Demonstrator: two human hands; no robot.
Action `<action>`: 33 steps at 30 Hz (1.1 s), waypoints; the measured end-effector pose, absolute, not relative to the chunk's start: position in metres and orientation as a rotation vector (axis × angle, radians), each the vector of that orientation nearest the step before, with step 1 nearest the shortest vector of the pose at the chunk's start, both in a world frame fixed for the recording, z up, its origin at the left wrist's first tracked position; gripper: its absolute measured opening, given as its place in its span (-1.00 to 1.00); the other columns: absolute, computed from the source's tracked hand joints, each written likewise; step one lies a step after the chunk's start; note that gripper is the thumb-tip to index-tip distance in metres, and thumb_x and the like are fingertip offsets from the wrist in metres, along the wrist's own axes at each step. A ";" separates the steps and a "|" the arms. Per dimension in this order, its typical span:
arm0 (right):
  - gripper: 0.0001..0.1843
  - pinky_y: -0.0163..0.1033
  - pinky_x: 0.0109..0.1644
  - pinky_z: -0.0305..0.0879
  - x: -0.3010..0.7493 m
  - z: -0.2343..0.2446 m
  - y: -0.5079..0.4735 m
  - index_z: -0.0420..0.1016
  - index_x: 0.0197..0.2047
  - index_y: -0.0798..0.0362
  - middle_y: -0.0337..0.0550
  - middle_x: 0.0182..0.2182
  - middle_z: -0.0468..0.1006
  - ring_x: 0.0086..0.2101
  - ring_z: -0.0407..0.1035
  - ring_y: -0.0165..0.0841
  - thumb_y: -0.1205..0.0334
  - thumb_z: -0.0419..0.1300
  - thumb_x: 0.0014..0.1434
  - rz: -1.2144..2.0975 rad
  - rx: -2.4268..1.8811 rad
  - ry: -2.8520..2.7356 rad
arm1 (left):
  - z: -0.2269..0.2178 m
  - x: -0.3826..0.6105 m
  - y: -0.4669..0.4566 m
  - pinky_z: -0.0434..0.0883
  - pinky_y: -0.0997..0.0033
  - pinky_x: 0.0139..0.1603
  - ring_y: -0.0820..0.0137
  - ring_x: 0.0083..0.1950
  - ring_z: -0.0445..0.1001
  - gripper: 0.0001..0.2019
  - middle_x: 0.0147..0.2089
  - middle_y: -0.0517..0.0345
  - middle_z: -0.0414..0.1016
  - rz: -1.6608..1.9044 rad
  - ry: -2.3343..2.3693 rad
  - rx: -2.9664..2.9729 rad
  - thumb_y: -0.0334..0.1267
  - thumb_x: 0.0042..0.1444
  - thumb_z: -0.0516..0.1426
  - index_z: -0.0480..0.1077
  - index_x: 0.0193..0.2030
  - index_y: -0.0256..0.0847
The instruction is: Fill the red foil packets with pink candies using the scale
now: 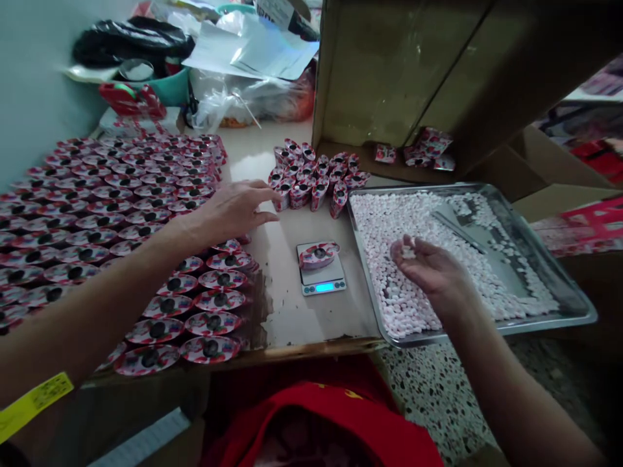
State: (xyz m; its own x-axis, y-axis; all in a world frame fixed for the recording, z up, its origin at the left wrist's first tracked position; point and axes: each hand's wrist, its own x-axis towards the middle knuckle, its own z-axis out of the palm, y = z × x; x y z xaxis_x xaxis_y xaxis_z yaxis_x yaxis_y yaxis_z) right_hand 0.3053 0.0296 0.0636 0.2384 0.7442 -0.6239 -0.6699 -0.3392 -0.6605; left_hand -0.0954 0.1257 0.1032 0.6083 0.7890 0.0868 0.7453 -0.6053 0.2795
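Note:
My left hand (pixel 241 209) reaches over the table with thumb and fingers apart. Its fingertips are close to a cluster of upright red-and-white printed packs (pixel 302 188); whether they touch one I cannot tell. In my right hand (pixel 433 269), palm partly up, a few small white pellets (pixel 407 250) lie between curled fingers. Below it, a metal tray (pixel 545 327) holds a thick layer of similar white pellets (pixel 374 220). Between my hands stands a small digital scale (pixel 324 275) with a lit blue display. One oval-topped pack (pixel 318 255) rests on it.
Dense rows of oval-topped packs (pixel 158 329) cover the table's left side. A flat metal strip (pixel 457 230) lies in the tray. Behind it, a large cardboard box (pixel 379 84) contains a few packs (pixel 428 146). Plastic bags (pixel 248 97) and a teal basin (pixel 172 87) fill the back.

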 end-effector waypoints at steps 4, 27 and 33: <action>-0.68 -0.44 -0.39 0.56 0.288 0.052 0.018 0.33 -0.18 0.01 -0.16 -0.25 0.46 -0.38 0.45 -0.46 0.64 0.17 0.15 1.635 -1.227 -0.050 | 0.102 -0.070 0.104 0.36 0.10 0.37 0.13 0.24 0.53 -0.63 0.19 -0.01 0.61 0.277 1.232 2.514 -0.02 0.33 0.19 0.58 0.17 -0.13; -0.70 -0.42 -0.49 0.09 0.211 0.080 0.062 0.51 -0.18 0.08 -0.20 -0.39 0.51 -0.50 0.22 -0.52 0.13 0.48 0.19 1.939 -1.254 -1.152 | 0.044 -0.024 0.052 0.48 0.20 -0.03 0.12 -0.01 0.58 -0.35 0.03 -0.04 0.61 0.233 1.291 2.105 -0.07 -0.07 0.49 0.41 0.13 -0.16; -0.69 -0.54 -0.66 -0.16 0.242 0.085 0.071 0.48 -0.30 0.13 -0.41 -0.57 0.27 -0.64 -0.10 -0.65 0.19 0.52 0.13 2.045 -1.068 -0.824 | 0.023 -0.012 0.054 0.45 0.25 -0.12 0.18 -0.13 0.59 -0.71 -0.12 0.02 0.65 0.445 1.354 2.177 -0.18 0.09 0.37 0.53 -0.06 -0.18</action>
State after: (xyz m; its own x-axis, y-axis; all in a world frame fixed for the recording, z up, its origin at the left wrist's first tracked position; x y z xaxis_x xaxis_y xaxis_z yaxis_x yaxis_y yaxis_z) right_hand 0.2422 0.0714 0.0849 -0.4336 0.7921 -0.4297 -0.2726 -0.5698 -0.7752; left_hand -0.0118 0.0542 0.0230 0.4428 0.8966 -0.0012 0.7210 -0.3553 0.5950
